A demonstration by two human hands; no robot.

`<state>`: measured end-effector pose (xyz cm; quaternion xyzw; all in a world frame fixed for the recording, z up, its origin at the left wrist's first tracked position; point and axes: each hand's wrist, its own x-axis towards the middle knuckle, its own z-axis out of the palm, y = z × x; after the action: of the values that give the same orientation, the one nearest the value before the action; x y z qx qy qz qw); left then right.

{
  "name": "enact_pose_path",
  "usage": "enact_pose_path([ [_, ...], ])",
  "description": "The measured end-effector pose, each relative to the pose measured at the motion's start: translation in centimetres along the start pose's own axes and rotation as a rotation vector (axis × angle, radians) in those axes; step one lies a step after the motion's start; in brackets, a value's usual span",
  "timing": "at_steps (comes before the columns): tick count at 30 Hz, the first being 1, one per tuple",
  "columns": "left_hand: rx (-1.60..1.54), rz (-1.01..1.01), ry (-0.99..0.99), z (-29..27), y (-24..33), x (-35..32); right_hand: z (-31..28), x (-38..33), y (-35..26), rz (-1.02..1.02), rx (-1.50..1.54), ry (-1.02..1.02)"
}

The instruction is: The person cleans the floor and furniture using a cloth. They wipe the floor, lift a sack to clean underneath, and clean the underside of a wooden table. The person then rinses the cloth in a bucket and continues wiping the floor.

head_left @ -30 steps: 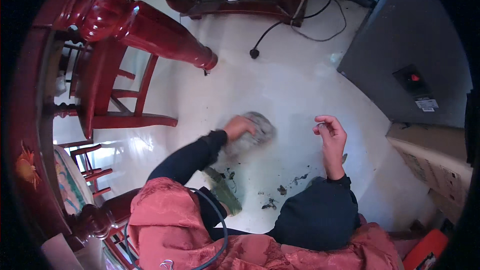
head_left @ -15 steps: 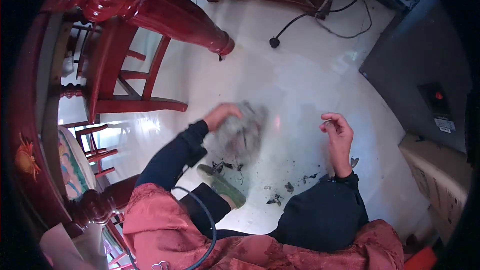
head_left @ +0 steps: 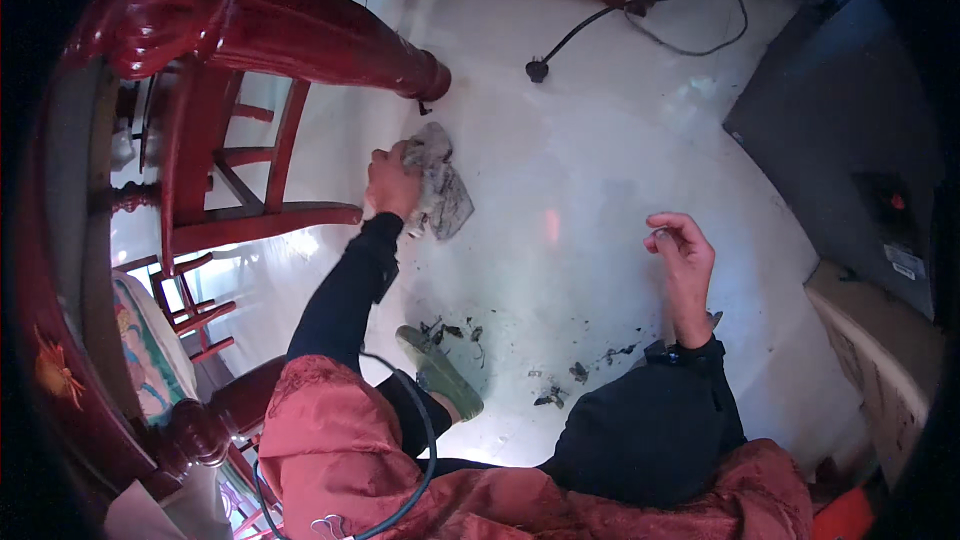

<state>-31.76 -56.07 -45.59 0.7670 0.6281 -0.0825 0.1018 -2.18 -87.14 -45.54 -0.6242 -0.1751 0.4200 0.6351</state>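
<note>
My left hand is closed on a crumpled grey rag, which lies spread against the pale floor close to a red table leg. Over on the right, my right hand is held above the floor near my knee. Its fingers curl inward with the tips close together; whatever they may hold is too small to make out. Dark scraps of debris are scattered on the floor between my legs. A green shoe is on my left foot, beside some of these scraps.
A thick red table leg and a red wooden chair stand at left. A black plug on a cord lies ahead. To the right are a dark grey cabinet and a cardboard box. A cable loops over my red garment.
My left hand has moved the rag away from me and slightly left, toward the red table leg. The right hand stays nearly in place, fingers still curled.
</note>
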Motion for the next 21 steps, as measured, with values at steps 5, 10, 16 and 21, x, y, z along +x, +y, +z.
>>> enact_pose_path([
  [5, 0.117, 0.149, 0.134, 3.3, 0.1, -6.0, 1.8, 1.1, -0.5, 0.000, 0.010, -0.043],
  [10, 0.113, 0.397, 0.190, 2.0, -0.5, -5.6, 1.7, 2.6, -0.7, 0.009, -0.025, -0.039],
  [16, 0.019, 0.248, -0.025, 3.0, -2.3, -5.4, 2.4, 3.0, -1.5, 0.010, 0.032, -0.081],
  [21, 0.046, 0.220, -0.125, 4.3, -4.0, -13.7, 2.6, 2.2, -0.4, 0.045, 0.072, -0.081],
])
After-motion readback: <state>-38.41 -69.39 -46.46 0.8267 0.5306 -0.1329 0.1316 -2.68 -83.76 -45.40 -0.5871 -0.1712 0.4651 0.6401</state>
